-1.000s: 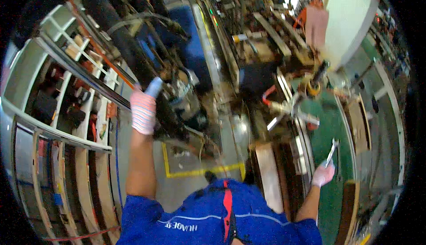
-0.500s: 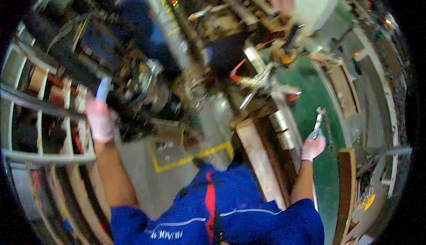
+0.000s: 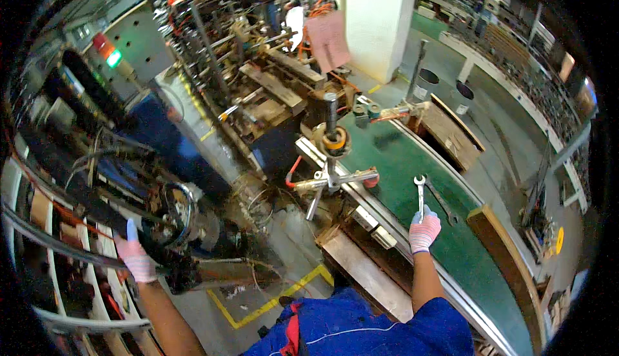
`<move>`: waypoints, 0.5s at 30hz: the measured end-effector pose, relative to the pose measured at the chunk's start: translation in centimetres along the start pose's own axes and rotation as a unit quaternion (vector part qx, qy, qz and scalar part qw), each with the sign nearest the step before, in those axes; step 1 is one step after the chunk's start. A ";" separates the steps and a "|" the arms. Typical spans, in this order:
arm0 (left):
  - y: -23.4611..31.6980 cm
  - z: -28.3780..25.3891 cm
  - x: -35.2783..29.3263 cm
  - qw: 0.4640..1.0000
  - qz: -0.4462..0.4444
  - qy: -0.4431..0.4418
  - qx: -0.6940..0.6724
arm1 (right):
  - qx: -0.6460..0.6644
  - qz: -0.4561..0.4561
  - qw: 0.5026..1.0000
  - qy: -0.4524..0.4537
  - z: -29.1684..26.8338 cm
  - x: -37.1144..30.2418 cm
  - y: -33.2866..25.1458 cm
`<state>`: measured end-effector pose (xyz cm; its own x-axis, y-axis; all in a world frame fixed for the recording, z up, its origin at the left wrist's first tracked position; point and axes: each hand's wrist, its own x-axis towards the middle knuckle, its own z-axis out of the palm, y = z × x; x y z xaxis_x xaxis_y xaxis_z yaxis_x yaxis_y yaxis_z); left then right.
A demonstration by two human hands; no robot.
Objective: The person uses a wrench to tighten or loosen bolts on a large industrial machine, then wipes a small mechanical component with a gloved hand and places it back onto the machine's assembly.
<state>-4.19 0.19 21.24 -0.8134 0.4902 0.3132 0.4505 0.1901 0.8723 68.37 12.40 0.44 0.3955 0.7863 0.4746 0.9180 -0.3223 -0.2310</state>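
Head view: right hand [image 3: 425,233] around wrench [image 3: 421,195], left hand [image 3: 137,259] near machinery [image 3: 184,220], grip unclear.

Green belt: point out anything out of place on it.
What looks like a dark wrench lies loose on the green belt, close to the silver wrench in the right hand. A loose tool on a belt looks odd; I see no spill there.

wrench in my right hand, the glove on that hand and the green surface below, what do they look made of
Wrench: probably steel, polished; it shines silvery. Glove: seemingly knitted fabric, matte, striped. Green surface: smooth, fairly dull, perhaps rubber or plastic; its look leaves that open.
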 end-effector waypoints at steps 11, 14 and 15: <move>7.7 8.2 -8.6 0.974 0.146 0.120 0.124 | 0.054 0.014 0.998 -0.037 0.0 0.7 1.2; 13.9 15.1 -13.9 0.982 0.183 -0.048 0.001 | 0.009 0.018 0.991 -0.134 -0.2 1.4 1.8; 16.3 17.1 -15.3 0.970 0.225 -0.094 0.002 | 0.011 0.016 0.986 -0.168 -0.4 1.9 1.8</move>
<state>21.84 10.33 24.22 -0.4530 0.6701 0.5880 0.7466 -0.0753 0.6610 70.81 13.10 1.31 0.3893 0.9072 0.1594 0.9027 -0.3413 -0.2621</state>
